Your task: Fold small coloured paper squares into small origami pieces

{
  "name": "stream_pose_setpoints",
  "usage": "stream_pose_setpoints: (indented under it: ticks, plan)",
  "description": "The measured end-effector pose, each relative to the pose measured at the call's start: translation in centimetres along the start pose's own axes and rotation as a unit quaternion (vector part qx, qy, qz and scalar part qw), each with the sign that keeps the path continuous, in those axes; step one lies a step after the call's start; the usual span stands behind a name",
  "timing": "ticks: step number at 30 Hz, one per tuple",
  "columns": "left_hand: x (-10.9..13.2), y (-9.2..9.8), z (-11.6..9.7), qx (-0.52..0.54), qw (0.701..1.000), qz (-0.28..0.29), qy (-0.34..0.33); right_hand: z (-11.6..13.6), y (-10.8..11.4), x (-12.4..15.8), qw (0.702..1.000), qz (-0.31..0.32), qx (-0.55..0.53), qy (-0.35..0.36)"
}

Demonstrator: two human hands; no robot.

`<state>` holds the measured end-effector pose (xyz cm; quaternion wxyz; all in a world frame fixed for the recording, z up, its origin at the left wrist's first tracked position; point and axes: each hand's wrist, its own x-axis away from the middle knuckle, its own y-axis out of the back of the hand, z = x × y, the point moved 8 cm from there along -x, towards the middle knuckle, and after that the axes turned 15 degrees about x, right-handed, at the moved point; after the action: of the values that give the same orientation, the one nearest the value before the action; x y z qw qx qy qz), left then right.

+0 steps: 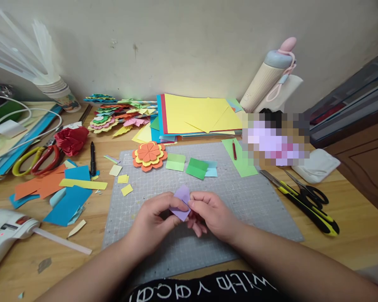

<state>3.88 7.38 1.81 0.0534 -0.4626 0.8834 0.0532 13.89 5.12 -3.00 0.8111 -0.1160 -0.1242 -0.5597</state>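
Both my hands meet over the middle of a grey cutting mat (239, 201). My left hand (154, 220) and my right hand (209, 214) each pinch a small folded piece of lilac paper (182, 197) held between them, just above the mat. Fingers of both hands are curled round its edges. Beyond it on the mat lie an orange and yellow paper flower (149, 155), a light green folded paper (175, 162), a darker green folded paper (197, 167) and a pale blue piece (212, 169).
A stack of coloured sheets topped with yellow (198, 115) lies at the back. Black scissors (308, 193) and a yellow-black cutter (305, 203) lie right of the mat. On the left are a white glue gun (6, 235), paper scraps (66, 201), red scissors (44, 157), a black pen (92, 158).
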Motion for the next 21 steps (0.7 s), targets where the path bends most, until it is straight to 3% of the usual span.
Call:
stream_pose_setpoints:
  ticks: [8, 16, 21]
  plan:
    - [-0.2, 0.3, -0.4, -0.001, 1.000, -0.012, -0.002, 0.2, 0.1, -0.1, 1.000, -0.005, 0.015, 0.009]
    - [-0.3, 0.6, -1.1, -0.015, 0.999, -0.011, -0.050, 0.1, -0.1, -0.2, 1.000, -0.010, -0.007, 0.004]
    - [0.3, 0.9, -2.9, -0.043, 0.995, -0.014, -0.090, 1.3, -0.5, 0.7, 0.997, -0.030, -0.063, -0.014]
